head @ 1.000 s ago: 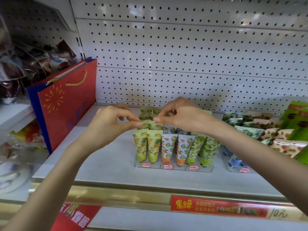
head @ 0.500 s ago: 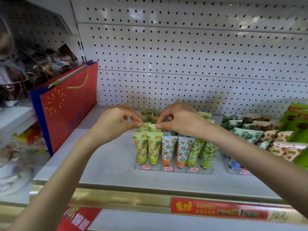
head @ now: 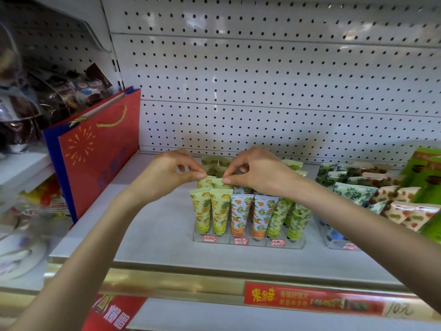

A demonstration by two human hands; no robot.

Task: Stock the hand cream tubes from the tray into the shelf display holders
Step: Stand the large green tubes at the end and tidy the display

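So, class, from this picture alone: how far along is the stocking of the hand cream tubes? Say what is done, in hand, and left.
Done: front-row tubes, yellow, orange and green, stand across the clear holder. In hand: the left hand and right hand each pinch the top of one of the second-row yellow tubes. Left: probably the patterned tubes lying loose to the right.

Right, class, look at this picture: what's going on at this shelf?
A person is stocking hand cream. The left hand pinches the top edge of a yellow second-row tube, and the right hand pinches the neighbouring yellow tube. Both tubes stand in the clear display holder on the shelf. Its front row holds yellow, orange and green tubes.
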